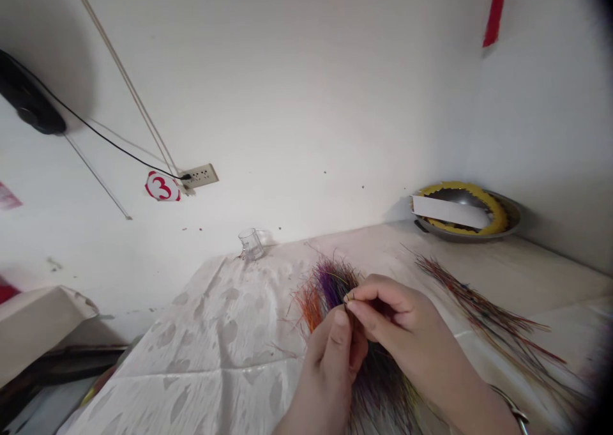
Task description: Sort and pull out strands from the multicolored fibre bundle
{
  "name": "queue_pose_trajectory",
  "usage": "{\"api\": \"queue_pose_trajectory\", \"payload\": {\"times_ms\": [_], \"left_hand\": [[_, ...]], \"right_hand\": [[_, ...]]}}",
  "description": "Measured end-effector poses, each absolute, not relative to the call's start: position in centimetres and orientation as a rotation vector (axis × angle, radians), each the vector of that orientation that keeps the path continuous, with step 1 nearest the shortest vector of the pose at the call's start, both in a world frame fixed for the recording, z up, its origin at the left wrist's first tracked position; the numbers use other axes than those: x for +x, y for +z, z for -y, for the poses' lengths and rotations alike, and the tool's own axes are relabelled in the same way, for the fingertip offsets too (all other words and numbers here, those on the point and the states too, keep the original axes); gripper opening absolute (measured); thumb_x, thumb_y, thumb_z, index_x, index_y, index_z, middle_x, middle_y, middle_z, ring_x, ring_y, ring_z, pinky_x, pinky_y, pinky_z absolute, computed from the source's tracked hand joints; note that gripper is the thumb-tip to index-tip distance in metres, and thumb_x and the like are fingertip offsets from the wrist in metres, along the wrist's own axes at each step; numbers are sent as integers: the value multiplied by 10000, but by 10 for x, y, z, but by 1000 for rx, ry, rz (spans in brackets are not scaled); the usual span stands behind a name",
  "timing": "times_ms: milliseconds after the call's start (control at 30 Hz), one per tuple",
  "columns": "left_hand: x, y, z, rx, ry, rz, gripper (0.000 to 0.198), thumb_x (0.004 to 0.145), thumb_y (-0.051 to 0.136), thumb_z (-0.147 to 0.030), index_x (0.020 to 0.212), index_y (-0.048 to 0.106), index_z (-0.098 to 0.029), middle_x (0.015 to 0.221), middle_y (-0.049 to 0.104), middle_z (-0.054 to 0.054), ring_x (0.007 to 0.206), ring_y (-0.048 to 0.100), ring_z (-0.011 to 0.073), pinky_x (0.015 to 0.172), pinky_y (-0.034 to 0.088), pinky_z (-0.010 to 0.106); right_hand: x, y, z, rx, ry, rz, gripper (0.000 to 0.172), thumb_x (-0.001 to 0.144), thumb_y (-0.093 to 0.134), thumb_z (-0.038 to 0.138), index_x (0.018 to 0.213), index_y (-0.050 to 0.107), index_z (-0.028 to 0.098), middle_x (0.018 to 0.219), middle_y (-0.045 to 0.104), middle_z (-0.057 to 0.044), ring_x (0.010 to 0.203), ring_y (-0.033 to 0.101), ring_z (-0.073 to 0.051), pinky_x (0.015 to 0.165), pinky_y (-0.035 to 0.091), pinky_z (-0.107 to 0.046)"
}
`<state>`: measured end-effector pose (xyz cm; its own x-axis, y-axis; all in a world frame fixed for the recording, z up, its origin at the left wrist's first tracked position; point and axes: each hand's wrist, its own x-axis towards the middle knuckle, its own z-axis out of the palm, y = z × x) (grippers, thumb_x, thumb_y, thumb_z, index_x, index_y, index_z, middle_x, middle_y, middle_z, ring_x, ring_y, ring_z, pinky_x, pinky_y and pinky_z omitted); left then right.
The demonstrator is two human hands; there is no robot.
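Fine coloured strands [335, 282], orange, purple and dark, lie in a bushy bundle on the patterned cloth [201, 339], and more of them spread out below my hands. My left hand [332, 358] is closed, thumb uppermost, at the middle of the bundle; what lies inside its fingers is hidden. My right hand [397, 313] touches it from the right, its thumb and forefinger pinched on a thin strand just above my left thumb.
A loose bunch of long strands [483, 307] lies to the right. A metal bowl [510, 221] with a yellow ring and white strip stands at the back right. A clear glass cup [251, 244] is near the wall, below a power socket [201, 175].
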<state>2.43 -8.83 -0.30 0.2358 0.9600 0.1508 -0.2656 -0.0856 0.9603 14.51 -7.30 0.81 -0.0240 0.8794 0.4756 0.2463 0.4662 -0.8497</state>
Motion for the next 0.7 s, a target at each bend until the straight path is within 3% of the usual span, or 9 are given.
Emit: {"api": "queue_pose_trajectory", "payload": {"times_ms": [133,233,333,500,600,700], "left_hand": [[24,2,88,1260,1210,-810,431,826,542,-569,633,497,-186,659,428,-11,634,348,137,609,346,251],[23,-2,85,1337,1191,-853,407,846,535,-535,639,473,-190,640,398,-23,619,324,134,583,304,255],[22,-8,83,1361,1160,-838,415,855,516,-542,639,459,-193,633,374,-28,609,305,132,571,279,260],[21,-13,84,1334,1136,-825,401,868,512,-522,652,505,-184,631,354,-30,608,286,131,574,280,262],[22,-14,83,1267,1177,-819,321,846,569,-493,735,562,-192,655,371,-30,621,318,130,591,311,251],[21,-15,82,1250,1203,-795,274,844,598,-447,752,580,-189,706,430,-13,671,366,133,633,344,246]], "right_hand": [[145,8,74,-1008,737,1540,132,833,549,248,713,590,210,556,525,40,527,526,-141,537,433,-273],[146,7,74,-1018,791,1515,85,830,555,240,804,631,211,579,559,38,520,535,-141,533,437,-275],[148,7,74,-989,904,1513,140,832,558,237,916,668,221,621,595,29,532,553,-144,526,444,-274],[151,10,73,-928,985,1536,160,865,552,275,745,641,218,582,546,41,554,535,-134,544,428,-258],[152,11,73,-932,903,1540,168,873,551,261,739,645,221,670,603,24,670,564,-148,628,437,-262],[152,10,72,-917,903,1517,196,877,542,241,701,625,217,687,602,22,676,548,-143,620,422,-257]]}}
